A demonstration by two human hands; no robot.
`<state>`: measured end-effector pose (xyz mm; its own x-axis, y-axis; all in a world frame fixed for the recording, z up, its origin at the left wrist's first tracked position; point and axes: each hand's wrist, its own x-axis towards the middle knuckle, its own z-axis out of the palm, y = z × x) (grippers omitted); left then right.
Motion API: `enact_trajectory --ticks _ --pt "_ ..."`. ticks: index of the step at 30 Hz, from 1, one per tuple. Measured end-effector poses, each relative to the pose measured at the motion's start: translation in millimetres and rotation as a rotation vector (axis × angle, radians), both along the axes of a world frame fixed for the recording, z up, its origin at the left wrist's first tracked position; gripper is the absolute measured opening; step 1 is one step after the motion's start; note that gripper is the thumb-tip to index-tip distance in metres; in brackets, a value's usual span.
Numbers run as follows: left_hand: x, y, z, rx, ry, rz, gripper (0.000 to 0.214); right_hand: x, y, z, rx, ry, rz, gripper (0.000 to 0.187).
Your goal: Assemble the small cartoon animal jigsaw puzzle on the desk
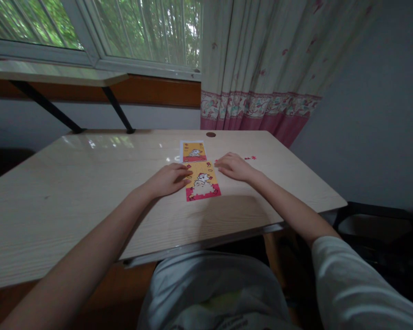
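Note:
A jigsaw puzzle (209, 173) lies flat on the table, yellow above and red below, with a white cartoon animal in its middle. Its lower middle has a gap with a jagged outline where the table shows through. My left hand (171, 178) rests at its left edge, fingers apart and reaching over the border. Just right of the puzzle, my right hand (234, 167) lies low on the table, fingers loosely bent toward the upper right corner. A small red bit shows by its fingertips. Several loose red puzzle pieces (253, 157) lie beyond that hand.
Behind the puzzle lies a picture card (193, 152) with a similar design and a white margin. The wooden table (99, 183) carries a raised shelf (55, 73) on black supports at the back left. A round cable hole (211, 134) sits near the far edge, before a curtain (258, 105).

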<state>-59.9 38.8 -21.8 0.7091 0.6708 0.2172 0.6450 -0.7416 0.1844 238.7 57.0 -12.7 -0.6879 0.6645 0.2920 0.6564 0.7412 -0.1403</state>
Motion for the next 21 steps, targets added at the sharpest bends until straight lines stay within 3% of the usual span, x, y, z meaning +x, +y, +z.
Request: enact_trajectory --ticks 13,21 --pt "-3 -1 2.1 -0.004 0.026 -0.011 0.047 104 41 6.8 -0.043 -0.013 -0.502 0.026" --pt "-5 0 -0.7 -0.001 -0.015 -0.02 0.048 134 45 2.8 -0.136 -0.062 -0.678 0.028"
